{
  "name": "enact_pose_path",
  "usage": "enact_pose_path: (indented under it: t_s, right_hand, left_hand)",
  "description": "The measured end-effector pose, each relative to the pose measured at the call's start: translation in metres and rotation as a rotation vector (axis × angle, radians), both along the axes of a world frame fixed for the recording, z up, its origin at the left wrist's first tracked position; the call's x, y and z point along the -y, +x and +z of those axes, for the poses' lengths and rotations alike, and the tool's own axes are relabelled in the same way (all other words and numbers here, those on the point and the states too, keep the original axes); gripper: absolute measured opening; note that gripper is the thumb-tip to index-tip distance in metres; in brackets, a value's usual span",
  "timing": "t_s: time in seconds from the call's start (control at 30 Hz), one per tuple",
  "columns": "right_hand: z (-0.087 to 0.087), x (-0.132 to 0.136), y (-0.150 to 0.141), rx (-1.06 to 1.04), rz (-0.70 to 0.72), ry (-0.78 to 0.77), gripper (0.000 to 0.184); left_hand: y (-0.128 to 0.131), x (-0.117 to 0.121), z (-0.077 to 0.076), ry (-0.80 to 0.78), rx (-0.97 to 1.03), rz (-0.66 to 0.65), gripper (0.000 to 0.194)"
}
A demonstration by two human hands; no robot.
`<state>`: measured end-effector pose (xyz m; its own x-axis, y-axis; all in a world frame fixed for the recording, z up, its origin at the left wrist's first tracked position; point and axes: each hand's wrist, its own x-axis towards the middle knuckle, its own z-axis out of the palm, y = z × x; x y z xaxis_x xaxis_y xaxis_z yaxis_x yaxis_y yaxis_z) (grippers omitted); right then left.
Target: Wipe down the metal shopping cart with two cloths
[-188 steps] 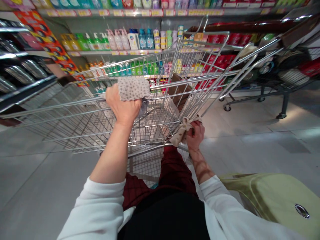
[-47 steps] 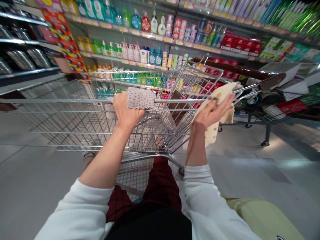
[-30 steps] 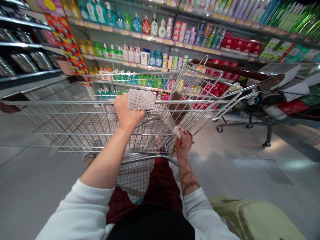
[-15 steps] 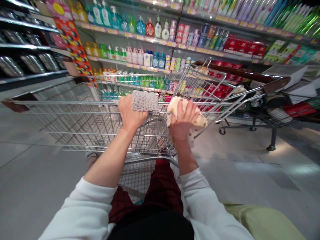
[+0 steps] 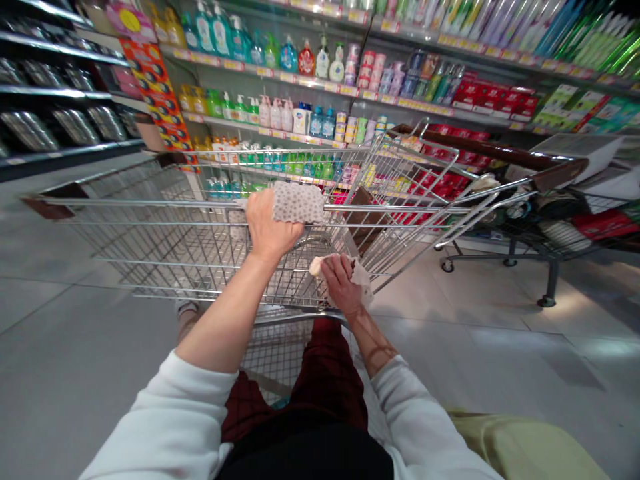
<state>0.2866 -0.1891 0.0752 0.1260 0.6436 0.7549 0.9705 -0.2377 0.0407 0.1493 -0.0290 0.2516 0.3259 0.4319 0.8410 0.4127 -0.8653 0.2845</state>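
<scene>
My left hand point(image 5: 273, 225) grips the top rail of a wire shopping cart point(image 5: 150, 202) through a grey speckled cloth point(image 5: 299, 203), which drapes over the rail. Lower down, my right hand point(image 5: 340, 285) is shut on a bunched cream cloth with brown dots point(image 5: 361, 279), pressing it against the cart's near wire wall. One corner of that cloth sticks out to the left of my fingers. The cart's basket holds a flat brown piece point(image 5: 367, 217), partly hidden behind the wires.
Shelves of bottled liquids and boxes point(image 5: 280, 80) run along the back. Dark racks of metal goods point(image 5: 50, 120) stand at left. A second cart holding bags point(image 5: 545, 220) stands at right. A pale green bag point(image 5: 520, 447) sits at lower right, above a grey tile floor point(image 5: 85, 373).
My right hand has dropped from the cart's upper rail to its near wall, and the cream cloth is bunched tighter. My left hand stays on the rail. The view has shifted slightly.
</scene>
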Motion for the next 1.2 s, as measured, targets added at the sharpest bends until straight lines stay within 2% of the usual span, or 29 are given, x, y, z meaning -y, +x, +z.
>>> enact_pose_path:
  t_s: [0.07, 0.1, 0.2, 0.3, 0.37, 0.4, 0.47, 0.53, 0.63, 0.7, 0.83, 0.93, 1.0, 1.03, 1.1, 1.17, 1.2]
  right_hand:
    - [0.004, 0.008, 0.001, 0.018, 0.064, 0.056, 0.048]
    - [0.012, 0.011, 0.000, 0.018, 0.092, 0.118, 0.047]
    - [0.058, 0.013, -0.004, -0.017, 0.098, 0.398, 0.044]
    - [0.114, -0.002, -0.008, 0.003, -0.032, 0.594, 0.051]
    - [0.136, -0.020, -0.010, 0.008, -0.103, 0.576, 0.052]
    - [0.139, -0.029, -0.011, 0.002, -0.128, 0.532, 0.052]
    - [0.127, -0.046, -0.012, -0.002, -0.138, 0.407, 0.051]
    - [0.100, -0.056, -0.014, 0.029, -0.095, 0.290, 0.050]
    - [0.055, -0.053, -0.019, 0.098, 0.014, 0.134, 0.056]
    - [0.033, -0.046, -0.022, 0.123, 0.083, 0.033, 0.063]
    - [0.008, -0.034, -0.028, 0.126, 0.176, -0.062, 0.058]
    - [0.003, -0.026, -0.032, 0.118, 0.277, -0.040, 0.053]
    - [0.017, -0.019, -0.033, 0.114, 0.268, 0.086, 0.045]
    - [0.031, -0.015, -0.033, 0.105, 0.233, 0.176, 0.040]
    - [0.073, -0.009, -0.030, 0.074, 0.151, 0.378, 0.038]
    - [0.124, -0.009, -0.021, 0.037, 0.055, 0.558, 0.042]
    - [0.150, -0.011, -0.016, 0.011, 0.002, 0.586, 0.043]
  left_hand:
    - [0.000, 0.002, 0.001, -0.007, -0.016, 0.006, 0.019]
    - [0.000, 0.002, 0.001, -0.014, -0.022, 0.008, 0.018]
    - [0.000, 0.003, 0.001, -0.040, -0.020, 0.002, 0.018]
    - [0.001, 0.002, 0.000, -0.040, -0.015, 0.002, 0.018]
    - [0.002, 0.002, 0.000, -0.019, -0.018, 0.015, 0.018]
    - [0.002, 0.002, 0.000, -0.008, -0.021, 0.018, 0.018]
    - [0.001, 0.002, 0.000, 0.004, -0.027, 0.013, 0.019]
    - [0.001, 0.002, 0.000, 0.001, -0.026, 0.003, 0.020]
    - [0.000, 0.002, -0.001, -0.013, -0.010, 0.006, 0.020]
    - [0.000, 0.002, -0.001, -0.020, -0.002, 0.007, 0.019]
    - [0.000, 0.003, 0.001, -0.055, -0.024, -0.024, 0.018]
    - [0.000, 0.004, 0.002, -0.065, -0.033, -0.040, 0.016]
    - [0.000, 0.004, 0.002, -0.051, -0.032, -0.036, 0.015]
    - [0.000, 0.004, 0.001, -0.042, -0.032, -0.031, 0.015]
    - [0.001, 0.003, 0.000, -0.026, -0.034, -0.012, 0.016]
    - [0.001, 0.003, 0.000, -0.014, -0.045, 0.006, 0.017]
    - [0.000, 0.003, 0.000, -0.008, -0.049, 0.014, 0.017]
